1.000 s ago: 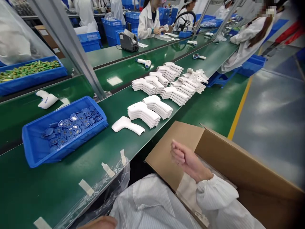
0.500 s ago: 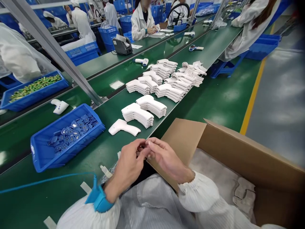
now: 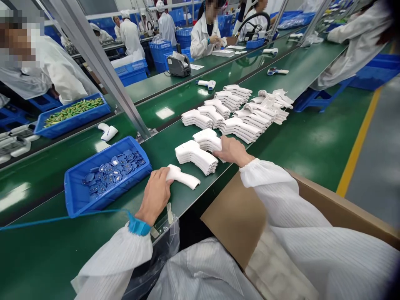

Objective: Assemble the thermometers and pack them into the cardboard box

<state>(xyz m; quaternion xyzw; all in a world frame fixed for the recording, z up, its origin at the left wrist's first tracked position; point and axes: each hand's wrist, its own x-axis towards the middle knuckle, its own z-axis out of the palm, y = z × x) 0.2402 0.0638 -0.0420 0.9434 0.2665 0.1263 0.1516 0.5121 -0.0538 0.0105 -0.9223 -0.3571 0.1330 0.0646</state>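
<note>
Head view: left hand (image 3: 155, 192) closed around the near end of a single white shell (image 3: 184, 176) lying on the green worktop (image 3: 46, 250), just right of the blue bin (image 3: 103, 177). Right hand (image 3: 229, 151) gripping a stack of white shells (image 3: 208, 140), beside another stack (image 3: 195, 156).

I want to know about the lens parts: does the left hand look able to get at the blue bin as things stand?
Probably yes: the left hand rests on the single white shell, and the open-topped blue bin sits just beside it with nothing between.
</note>
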